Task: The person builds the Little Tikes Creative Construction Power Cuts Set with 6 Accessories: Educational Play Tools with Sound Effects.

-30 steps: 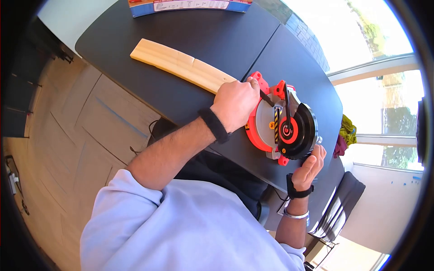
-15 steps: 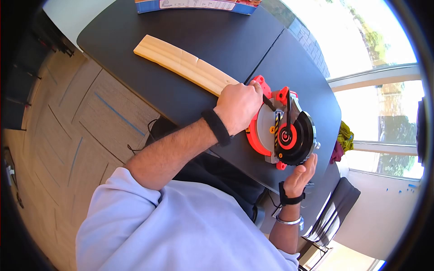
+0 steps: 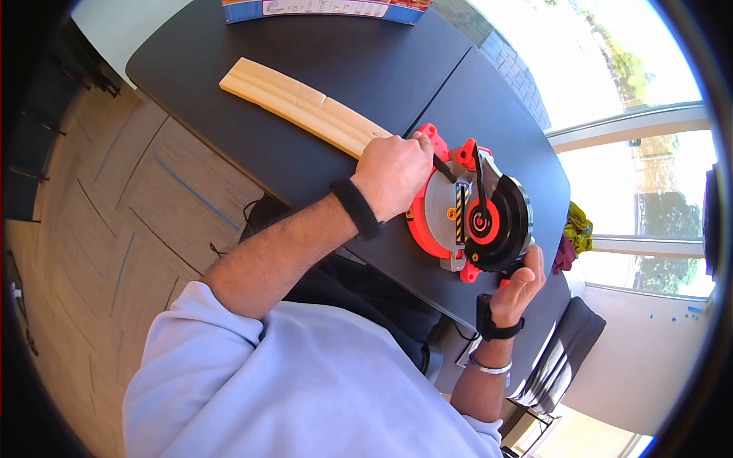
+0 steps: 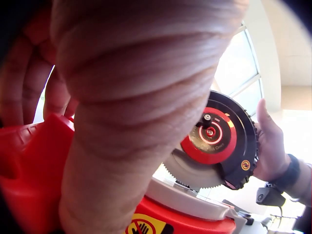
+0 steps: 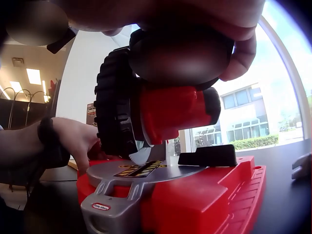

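Note:
A toy mitre saw (image 3: 434,210) with a red and grey base and a round black-and-red saw head (image 3: 500,221) stands on the dark table. My left hand (image 3: 392,172) grips the red corner of its base, fingers (image 4: 22,92) on the far side of it and thumb nearer the lens. My right hand (image 3: 521,286) is at the near right edge of the saw head, holding the black handle (image 5: 180,56) from above. Below the head, the grey toothed blade (image 5: 140,155) comes down close over the striped slot. Beyond my left hand a wooden plank (image 3: 305,103) lies flat, its near end hidden.
A printed box (image 3: 324,9) stands at the table's (image 3: 191,57) far edge. A seam crosses the tabletop beside the saw. Windows line the right side, with crumpled green cloth (image 3: 579,227) by them and a black chair (image 3: 561,359) at lower right.
My right hand has shifted slightly up and to the right beside the saw head. The left hand keeps its grip on the base, and the plank has not moved.

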Motion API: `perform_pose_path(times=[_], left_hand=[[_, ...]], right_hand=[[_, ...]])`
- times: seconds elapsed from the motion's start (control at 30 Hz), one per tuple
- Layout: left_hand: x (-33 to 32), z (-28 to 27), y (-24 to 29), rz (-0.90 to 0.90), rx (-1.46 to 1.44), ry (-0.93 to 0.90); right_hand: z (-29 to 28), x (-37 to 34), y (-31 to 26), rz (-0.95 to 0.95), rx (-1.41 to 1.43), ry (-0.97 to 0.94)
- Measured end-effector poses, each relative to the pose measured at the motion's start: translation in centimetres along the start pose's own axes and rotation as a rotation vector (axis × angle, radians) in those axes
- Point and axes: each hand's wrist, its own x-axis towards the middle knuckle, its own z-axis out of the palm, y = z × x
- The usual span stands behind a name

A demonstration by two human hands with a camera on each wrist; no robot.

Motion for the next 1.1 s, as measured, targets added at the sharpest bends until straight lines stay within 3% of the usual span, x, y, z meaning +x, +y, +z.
perform_pose_path(times=[0.27, 0.6, 0.83, 0.97, 1.1], left_hand=[[0.2, -0.1, 0.1, 0.008, 0.007, 0.014], [0.1, -0.1, -0.1, 0.040, 0.062, 0.018], [0.2, -0.2, 0.0, 0.027, 0.071, 0.001], [0.5, 0.1, 0.0, 0.017, 0.023, 0.002], [0.3, 0.3, -0.2, 0.036, 0.013, 0.051]], right_hand=[[2.2, -2.4, 0.4, 0.005, -0.085, 0.024], [-0.8, 0.9, -0.3, 0.031, 0.028, 0.035], [1.7, -1.4, 0.1, 0.068, -0.050, 0.050], [2.1, -2.7, 1.1, -0.011, -0.098, 0.069], [-1.1, -1.3, 1.1, -0.055, 0.013, -0.052]])
